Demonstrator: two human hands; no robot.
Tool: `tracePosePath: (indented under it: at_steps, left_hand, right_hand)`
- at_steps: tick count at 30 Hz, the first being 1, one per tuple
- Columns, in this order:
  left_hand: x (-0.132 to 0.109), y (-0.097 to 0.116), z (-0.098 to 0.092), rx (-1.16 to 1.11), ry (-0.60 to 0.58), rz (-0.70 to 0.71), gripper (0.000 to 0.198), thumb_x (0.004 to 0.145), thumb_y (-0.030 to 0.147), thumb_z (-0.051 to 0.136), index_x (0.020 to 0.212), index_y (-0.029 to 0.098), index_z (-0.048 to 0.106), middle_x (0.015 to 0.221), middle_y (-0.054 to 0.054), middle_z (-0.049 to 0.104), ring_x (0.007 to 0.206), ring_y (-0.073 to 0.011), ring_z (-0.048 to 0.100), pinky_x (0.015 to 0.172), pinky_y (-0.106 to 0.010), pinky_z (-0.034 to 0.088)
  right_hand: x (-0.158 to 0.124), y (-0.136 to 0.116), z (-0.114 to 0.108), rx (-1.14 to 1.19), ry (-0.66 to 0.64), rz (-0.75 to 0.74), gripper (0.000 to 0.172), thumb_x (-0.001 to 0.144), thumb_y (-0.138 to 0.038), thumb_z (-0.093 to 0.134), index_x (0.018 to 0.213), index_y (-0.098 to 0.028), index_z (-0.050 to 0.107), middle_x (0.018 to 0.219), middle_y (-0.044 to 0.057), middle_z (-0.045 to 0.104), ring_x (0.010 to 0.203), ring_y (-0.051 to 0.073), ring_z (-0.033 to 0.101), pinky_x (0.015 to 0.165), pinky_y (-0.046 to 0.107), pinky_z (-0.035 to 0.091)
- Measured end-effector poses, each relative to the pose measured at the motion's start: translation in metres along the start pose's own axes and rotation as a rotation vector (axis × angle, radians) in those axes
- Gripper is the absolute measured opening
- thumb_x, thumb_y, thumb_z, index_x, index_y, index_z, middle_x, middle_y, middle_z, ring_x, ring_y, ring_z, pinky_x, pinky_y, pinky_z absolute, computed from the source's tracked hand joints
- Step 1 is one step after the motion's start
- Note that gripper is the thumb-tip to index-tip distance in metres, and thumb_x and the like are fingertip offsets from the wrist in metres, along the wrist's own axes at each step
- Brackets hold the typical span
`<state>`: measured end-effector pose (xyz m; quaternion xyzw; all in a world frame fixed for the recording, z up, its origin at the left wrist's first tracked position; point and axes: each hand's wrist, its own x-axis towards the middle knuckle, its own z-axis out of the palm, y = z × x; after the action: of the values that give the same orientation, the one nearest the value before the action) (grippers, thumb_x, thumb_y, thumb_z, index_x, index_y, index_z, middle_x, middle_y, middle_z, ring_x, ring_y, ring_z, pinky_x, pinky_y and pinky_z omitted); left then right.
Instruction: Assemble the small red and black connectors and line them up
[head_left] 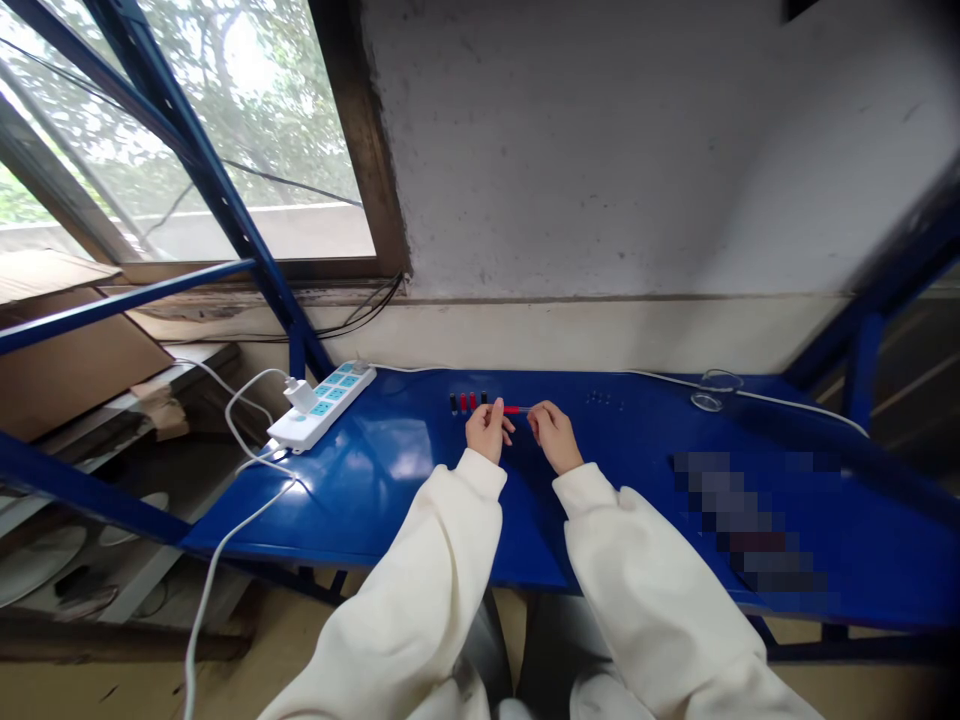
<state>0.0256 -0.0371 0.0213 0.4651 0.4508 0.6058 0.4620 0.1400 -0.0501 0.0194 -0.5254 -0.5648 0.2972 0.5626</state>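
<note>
Both my hands reach out over a blue metal table (390,480). My left hand (487,430) and my right hand (553,434) are curled, and together they pinch a thin red pen-like stick (514,409) held between them. Just beyond the left hand stands a short row of small red and black upright pieces (468,402). To the right of the hands several tiny dark pieces (600,398) lie on the table. White sleeves cover both my arms.
A white power strip (322,406) with a plugged-in charger and white cables lies at the table's back left. A clear glass dish (712,390) sits at the back right. Blue shelf beams, a window and cardboard stand to the left.
</note>
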Motion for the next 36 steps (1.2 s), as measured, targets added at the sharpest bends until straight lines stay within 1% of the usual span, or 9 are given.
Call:
tracePosePath:
  at_steps: [4,9,15,16,18,21,24,30,36]
  left_hand:
    - [0.002,-0.002,-0.001,-0.027,0.028,0.021,0.038,0.071,0.051,0.051,0.075,0.014,0.049,0.053,0.003,0.055,0.028,-0.0052,0.043,0.03,-0.017,0.031]
    - [0.003,-0.002,-0.001,-0.039,0.035,0.025,0.038,0.072,0.051,0.05,0.077,0.014,0.047,0.057,0.001,0.056,0.028,-0.0051,0.044,0.029,-0.017,0.031]
    - [0.004,0.002,-0.002,-0.103,0.153,0.043,0.039,0.074,0.054,0.045,0.077,0.015,0.044,0.053,0.006,0.05,0.027,-0.0026,0.038,0.029,-0.016,0.028]
    - [0.004,0.002,-0.002,-0.101,0.146,0.038,0.039,0.073,0.054,0.046,0.075,0.015,0.044,0.051,0.007,0.048,0.027,-0.0024,0.037,0.029,-0.016,0.027]
    - [0.003,0.001,-0.001,-0.083,0.08,0.025,0.039,0.071,0.054,0.05,0.072,0.015,0.046,0.047,0.007,0.045,0.027,-0.0028,0.037,0.029,-0.016,0.027]
    - [0.002,-0.001,0.0,-0.059,-0.052,0.019,0.038,0.068,0.051,0.055,0.07,0.014,0.049,0.044,0.007,0.045,0.029,-0.0034,0.038,0.03,-0.016,0.028]
    - [0.0,-0.001,0.001,-0.057,-0.1,0.024,0.038,0.066,0.051,0.057,0.07,0.014,0.051,0.044,0.006,0.046,0.029,-0.0034,0.038,0.031,-0.017,0.028]
    - [0.001,0.001,0.0,-0.06,-0.03,0.061,0.038,0.068,0.052,0.055,0.066,0.014,0.05,0.042,0.007,0.043,0.029,-0.0028,0.036,0.031,-0.016,0.027]
    - [0.004,-0.004,-0.001,-0.072,-0.002,0.012,0.041,0.067,0.056,0.053,0.061,0.015,0.049,0.039,0.008,0.036,0.027,-0.0023,0.032,0.029,-0.016,0.02]
  right_hand:
    - [-0.002,-0.004,0.002,0.001,-0.028,-0.005,0.032,0.078,-0.047,0.037,0.067,-0.02,0.049,0.052,-0.003,0.048,0.047,0.01,0.043,0.048,0.023,0.034]
    - [-0.003,-0.009,0.003,-0.046,-0.07,-0.022,0.036,0.077,-0.053,0.041,0.064,-0.02,0.046,0.051,-0.003,0.048,0.047,0.01,0.042,0.047,0.022,0.034]
    - [0.001,-0.008,-0.005,-0.005,0.103,-0.015,0.041,0.078,-0.054,0.04,0.058,-0.019,0.043,0.048,-0.004,0.042,0.046,0.008,0.038,0.047,0.022,0.033]
    - [0.002,-0.008,-0.006,0.018,0.126,-0.017,0.041,0.078,-0.054,0.039,0.058,-0.019,0.044,0.049,-0.004,0.043,0.046,0.008,0.038,0.047,0.022,0.033]
    - [0.003,-0.008,-0.006,0.061,0.143,-0.022,0.039,0.078,-0.053,0.04,0.062,-0.018,0.046,0.053,-0.003,0.045,0.047,0.008,0.039,0.047,0.022,0.033]
    - [0.004,-0.006,-0.003,0.074,0.076,-0.017,0.034,0.077,-0.051,0.044,0.069,-0.018,0.051,0.057,-0.003,0.047,0.049,0.009,0.042,0.049,0.022,0.035]
    - [0.004,-0.002,0.002,0.058,-0.058,-0.037,0.03,0.075,-0.048,0.048,0.071,-0.018,0.051,0.059,-0.002,0.05,0.053,0.01,0.045,0.054,0.024,0.038]
    - [0.003,0.004,0.005,0.024,-0.253,-0.105,0.025,0.072,-0.043,0.053,0.072,-0.018,0.051,0.069,0.0,0.055,0.061,0.011,0.049,0.059,0.025,0.039]
    - [0.001,-0.002,0.003,-0.009,-0.266,-0.141,0.025,0.071,-0.044,0.053,0.069,-0.018,0.052,0.066,-0.002,0.053,0.057,0.01,0.046,0.057,0.024,0.037]
